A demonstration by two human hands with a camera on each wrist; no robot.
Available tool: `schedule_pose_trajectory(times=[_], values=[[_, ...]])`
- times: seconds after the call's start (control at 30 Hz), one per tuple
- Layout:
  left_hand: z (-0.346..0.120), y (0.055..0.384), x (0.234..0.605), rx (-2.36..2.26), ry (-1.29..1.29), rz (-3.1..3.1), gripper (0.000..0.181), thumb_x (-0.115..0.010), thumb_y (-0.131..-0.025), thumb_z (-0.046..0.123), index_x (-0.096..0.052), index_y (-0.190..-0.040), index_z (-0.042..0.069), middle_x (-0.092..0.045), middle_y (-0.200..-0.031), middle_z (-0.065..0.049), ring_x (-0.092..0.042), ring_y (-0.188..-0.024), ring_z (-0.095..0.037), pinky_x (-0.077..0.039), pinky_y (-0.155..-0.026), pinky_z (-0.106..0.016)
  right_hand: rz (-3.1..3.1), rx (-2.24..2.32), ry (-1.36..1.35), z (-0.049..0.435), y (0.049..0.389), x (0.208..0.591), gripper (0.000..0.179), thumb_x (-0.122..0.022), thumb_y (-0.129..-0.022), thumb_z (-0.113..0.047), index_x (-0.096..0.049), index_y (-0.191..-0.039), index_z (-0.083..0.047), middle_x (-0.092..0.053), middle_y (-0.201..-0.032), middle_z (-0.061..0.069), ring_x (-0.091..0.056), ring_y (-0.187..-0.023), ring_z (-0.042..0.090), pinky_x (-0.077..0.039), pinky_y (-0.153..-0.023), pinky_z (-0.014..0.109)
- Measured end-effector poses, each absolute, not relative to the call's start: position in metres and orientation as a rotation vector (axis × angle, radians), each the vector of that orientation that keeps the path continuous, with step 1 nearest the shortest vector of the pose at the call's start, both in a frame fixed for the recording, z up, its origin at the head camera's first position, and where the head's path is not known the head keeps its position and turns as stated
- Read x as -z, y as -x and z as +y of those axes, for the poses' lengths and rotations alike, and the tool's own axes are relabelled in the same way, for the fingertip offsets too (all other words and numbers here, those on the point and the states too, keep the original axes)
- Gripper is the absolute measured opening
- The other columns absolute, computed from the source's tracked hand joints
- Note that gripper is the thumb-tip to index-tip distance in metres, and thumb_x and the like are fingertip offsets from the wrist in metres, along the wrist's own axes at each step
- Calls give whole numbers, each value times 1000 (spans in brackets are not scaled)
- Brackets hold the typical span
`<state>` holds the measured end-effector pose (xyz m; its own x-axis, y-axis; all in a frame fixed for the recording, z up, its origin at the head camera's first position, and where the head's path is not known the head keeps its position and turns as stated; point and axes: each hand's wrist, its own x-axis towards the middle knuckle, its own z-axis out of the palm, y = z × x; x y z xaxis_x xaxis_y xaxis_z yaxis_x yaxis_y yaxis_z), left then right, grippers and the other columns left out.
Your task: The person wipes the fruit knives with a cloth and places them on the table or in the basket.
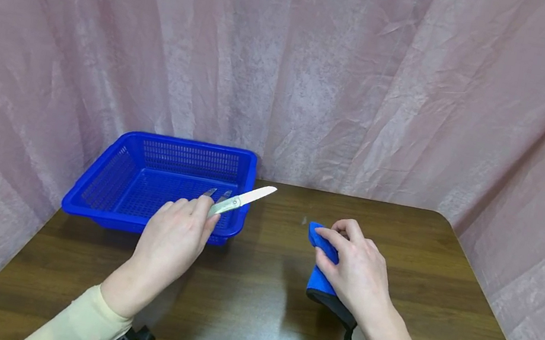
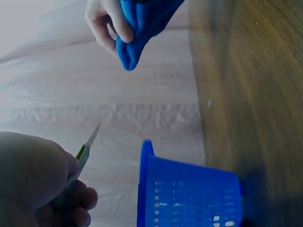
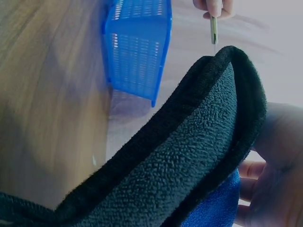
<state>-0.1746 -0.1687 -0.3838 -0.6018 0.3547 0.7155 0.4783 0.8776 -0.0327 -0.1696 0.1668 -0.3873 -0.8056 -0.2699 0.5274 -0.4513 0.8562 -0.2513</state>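
My left hand [image 1: 173, 237] grips the pale green handle of a folding knife [image 1: 246, 198], its blade out and pointing up to the right. The knife is held above the near right corner of a blue plastic basket [image 1: 149, 226]. To the right, my right hand [image 1: 354, 265] holds a folded blue cloth [image 1: 323, 281] between thumb and fingers, raised over the table. In the right wrist view the cloth shows a dark grey terry side [image 3: 175, 142] with black edging. Two more blades [image 1: 225, 194] lie inside the basket, partly hidden behind my left hand.
The basket stands at the back left of a brown wooden table [image 1: 249, 310]. Pink curtains [image 1: 319, 81] hang behind the table and along its sides. A small pale mark [image 1: 304, 221] shows on the wood near the cloth.
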Motion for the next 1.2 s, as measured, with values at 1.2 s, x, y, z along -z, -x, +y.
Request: schedule_pose_trajectory(times=[1.2], values=[[-227,210,376,26,540,-2370,29,-74,-100,10,-48,-90,0,-45,-51,-10,-54,-46,-38,-37,-45,-47,-2655,-540,-531,169,177,394,34,-83,-96,-19,-82,-130,-17,-65,-123,5,-70,-91,29,-57,-78,48]])
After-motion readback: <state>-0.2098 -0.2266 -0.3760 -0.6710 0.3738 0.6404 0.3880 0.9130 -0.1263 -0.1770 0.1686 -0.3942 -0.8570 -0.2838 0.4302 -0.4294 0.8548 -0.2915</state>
